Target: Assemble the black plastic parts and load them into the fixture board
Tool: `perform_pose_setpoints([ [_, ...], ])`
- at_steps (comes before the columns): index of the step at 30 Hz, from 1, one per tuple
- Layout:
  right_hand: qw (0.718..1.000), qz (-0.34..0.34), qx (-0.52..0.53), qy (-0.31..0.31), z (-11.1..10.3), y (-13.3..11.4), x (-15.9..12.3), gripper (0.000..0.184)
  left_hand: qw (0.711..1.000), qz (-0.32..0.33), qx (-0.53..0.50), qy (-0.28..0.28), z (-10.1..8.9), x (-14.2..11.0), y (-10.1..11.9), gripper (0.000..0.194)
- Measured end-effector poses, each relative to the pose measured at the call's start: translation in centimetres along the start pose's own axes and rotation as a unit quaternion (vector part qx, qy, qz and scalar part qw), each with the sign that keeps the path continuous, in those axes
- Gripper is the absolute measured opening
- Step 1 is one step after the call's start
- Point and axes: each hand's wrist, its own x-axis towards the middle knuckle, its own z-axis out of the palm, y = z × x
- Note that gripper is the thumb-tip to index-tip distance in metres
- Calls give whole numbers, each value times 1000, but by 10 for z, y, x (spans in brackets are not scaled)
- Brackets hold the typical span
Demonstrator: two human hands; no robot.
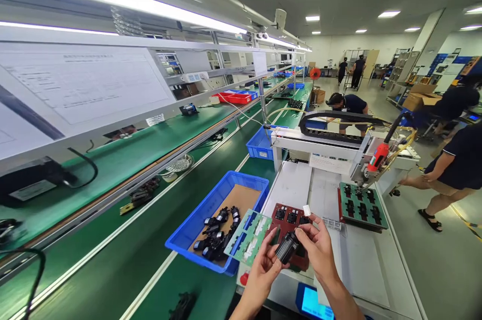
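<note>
My left hand (pixel 263 267) and my right hand (pixel 318 247) both pinch a small black ribbed part (pixel 286 248), held just above a dark red fixture tray (pixel 288 219) with black parts seated in its pockets. A green slotted cover plate (pixel 249 235) leans at the tray's left, against a blue bin (pixel 196 224). The bin holds several loose black parts (pixel 218 234) on a cardboard liner.
A screwdriving machine with a red-bodied driver (pixel 378 155) stands over a second green fixture (pixel 362 205) on the white table (pixel 372 265). Green conveyor belts (pixel 113 240) run along the left. Another blue bin (pixel 259 144) sits farther back. Other people (pixel 452 169) work at the right.
</note>
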Motion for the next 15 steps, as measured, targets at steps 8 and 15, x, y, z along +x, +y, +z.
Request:
perform_pose_setpoints([
  [8, 1000, 2, 0, -28, -28, -21, -30, 61, 1000, -8, -19, 9, 48, -4, 11, 103],
  [15, 980, -87, -180, 14, -52, -37, -61, 29, 995, 51, 84, -26, 59, -9, 20, 86],
])
